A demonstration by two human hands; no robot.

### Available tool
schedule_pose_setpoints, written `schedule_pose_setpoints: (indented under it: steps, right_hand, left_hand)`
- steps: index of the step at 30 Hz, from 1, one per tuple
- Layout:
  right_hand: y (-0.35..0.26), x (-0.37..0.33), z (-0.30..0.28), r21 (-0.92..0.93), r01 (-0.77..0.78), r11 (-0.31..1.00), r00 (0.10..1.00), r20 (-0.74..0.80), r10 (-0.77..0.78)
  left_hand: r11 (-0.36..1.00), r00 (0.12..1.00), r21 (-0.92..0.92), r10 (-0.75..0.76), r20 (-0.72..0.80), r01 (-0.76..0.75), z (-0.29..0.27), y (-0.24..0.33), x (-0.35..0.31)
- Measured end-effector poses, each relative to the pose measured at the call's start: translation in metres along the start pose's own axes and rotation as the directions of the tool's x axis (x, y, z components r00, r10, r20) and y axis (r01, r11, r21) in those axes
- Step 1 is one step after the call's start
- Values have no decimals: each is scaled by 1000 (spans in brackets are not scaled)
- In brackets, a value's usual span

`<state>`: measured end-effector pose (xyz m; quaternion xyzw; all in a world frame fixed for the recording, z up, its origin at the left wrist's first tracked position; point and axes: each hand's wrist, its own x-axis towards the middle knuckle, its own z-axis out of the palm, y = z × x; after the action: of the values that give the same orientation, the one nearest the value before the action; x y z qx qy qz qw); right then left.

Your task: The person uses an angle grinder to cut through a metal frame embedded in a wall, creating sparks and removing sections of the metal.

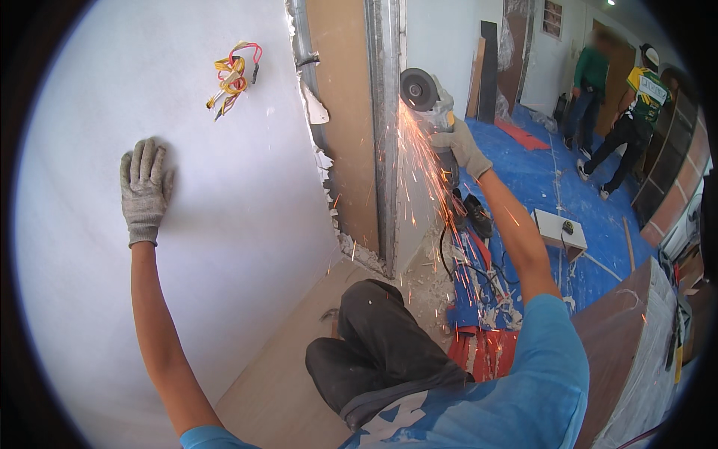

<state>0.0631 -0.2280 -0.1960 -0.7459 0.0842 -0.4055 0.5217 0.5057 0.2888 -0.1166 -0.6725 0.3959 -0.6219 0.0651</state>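
My gloved right hand (pixel 465 148) grips an angle grinder (pixel 432 105). Its dark disc (pixel 418 89) is up against the edge of a metal stud (pixel 387 112), and orange sparks (pixel 419 153) stream down from there past the wall edge. My left hand (pixel 143 191), also gloved, lies flat on the white wall panel (pixel 232 187) with its fingers stretched out, holding nothing. Above it, a bundle of coloured wires (pixel 233 77) sticks out of the panel. The panel's right edge is ragged and broken beside a brown board (pixel 340 127) in the wall opening.
Blue sheeting (pixel 523 179) covers the floor to the right, with shoes (pixel 479 215), a cable (pixel 479 269) and rubble on it. A white box (pixel 559 233) stands there. Two people (pixel 636 112) are at the far right. A brown panel (pixel 613 344) leans near my right side.
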Motion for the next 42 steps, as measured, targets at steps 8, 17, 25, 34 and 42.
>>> schedule_pose_setpoints:
  steps: [8, 17, 25, 34, 42]
  right_hand:
    - [9, -5, 2, 54, 8, 999, 999, -39, -6]
    - [15, -5, -5, -17, 6, 1000, 999, -51, -7]
    - [23, -7, 1, 111, 15, 994, 998, -62, -8]
    - [23, -12, -6, 37, -105, 994, 994, -32, 106]
    - [18, -7, 4, 89, 15, 996, 1000, -9, -15]
  left_hand:
    - [1000, 1000, -12, 0, -10, 0, 0, 1, 0]
    - [1000, 1000, 3, 0, 19, 0, -3, 1, 0]
    - [1000, 1000, -18, -15, -21, 14, 0, 1, 0]
    - [1000, 1000, -5, -20, -6, 20, -2, 1, 1]
    - [1000, 1000, -7, 6, -10, -6, -1, 1, 0]
